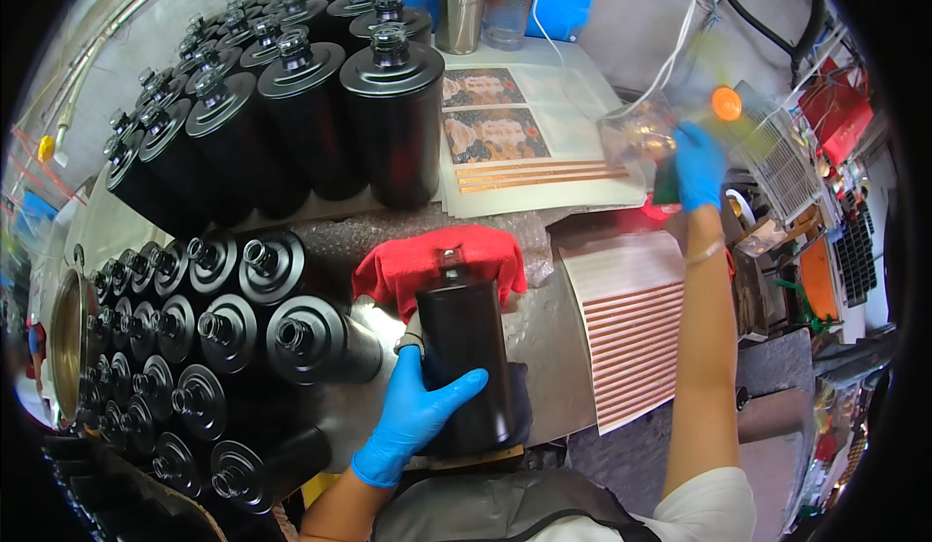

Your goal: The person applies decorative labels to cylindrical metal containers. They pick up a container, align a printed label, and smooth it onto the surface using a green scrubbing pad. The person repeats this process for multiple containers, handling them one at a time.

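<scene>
A tall black glass bottle [464, 358] with a clear neck leans on a red cloth [403, 262] in front of me. My left hand [417, 411], in a blue glove, grips this bottle's lower left side, thumb laid across its front. Far to the right reaches my right hand [701, 165], also blue-gloved and smeared by motion. A dark green patch [667, 183] shows at its edge; whether the hand holds it I cannot tell. Just beyond it are an orange round cap-like thing [725, 103], blurred, and a clear plastic bag [633, 136].
Several black bottles [393, 120] stand upright at the back left; several more lie on their sides [325, 338] at left, necks toward me. Sheets of copper-striped labels [636, 348] and printed labels [495, 134] lie at right and back. A steel tumbler [462, 3] and wire rack [782, 168] stand behind.
</scene>
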### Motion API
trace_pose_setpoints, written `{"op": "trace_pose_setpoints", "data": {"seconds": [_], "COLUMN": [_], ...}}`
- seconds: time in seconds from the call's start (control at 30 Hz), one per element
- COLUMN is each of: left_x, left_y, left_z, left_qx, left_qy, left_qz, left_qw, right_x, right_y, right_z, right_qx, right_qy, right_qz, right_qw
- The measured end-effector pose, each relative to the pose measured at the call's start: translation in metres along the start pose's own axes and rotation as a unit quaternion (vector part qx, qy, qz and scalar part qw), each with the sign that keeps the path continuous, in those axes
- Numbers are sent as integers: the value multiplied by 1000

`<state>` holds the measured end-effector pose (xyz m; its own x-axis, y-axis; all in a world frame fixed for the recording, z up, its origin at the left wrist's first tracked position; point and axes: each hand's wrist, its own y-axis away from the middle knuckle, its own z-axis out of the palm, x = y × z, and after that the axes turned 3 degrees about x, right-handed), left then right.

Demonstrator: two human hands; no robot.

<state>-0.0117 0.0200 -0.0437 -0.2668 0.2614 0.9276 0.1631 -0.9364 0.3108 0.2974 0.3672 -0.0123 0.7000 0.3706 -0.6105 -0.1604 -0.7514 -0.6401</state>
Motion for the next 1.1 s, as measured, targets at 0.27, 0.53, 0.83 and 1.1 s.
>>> {"op": "trace_pose_setpoints", "data": {"seconds": [0.27,0.53,0.83,1.1], "left_x": [-27,-7,-11,-40], "left_y": [1,1,7,36], "left_z": [-18,12,-14,-23], "left_qx": [-96,58,-37,67], "left_qy": [259,-120,-413,110], "left_qz": [13,182,415,109], "left_qw": [961,974,810,986], "right_x": [-101,-173,-205,-210], "right_y": [89,149,181,206], "right_z": [-104,-129,-96,-35], "right_qx": [-148,-403,-587,-536], "right_qy": [-159,-215,-362,-366], "right_qz": [27,-29,144,182], "right_qw": [976,889,710,738]}}
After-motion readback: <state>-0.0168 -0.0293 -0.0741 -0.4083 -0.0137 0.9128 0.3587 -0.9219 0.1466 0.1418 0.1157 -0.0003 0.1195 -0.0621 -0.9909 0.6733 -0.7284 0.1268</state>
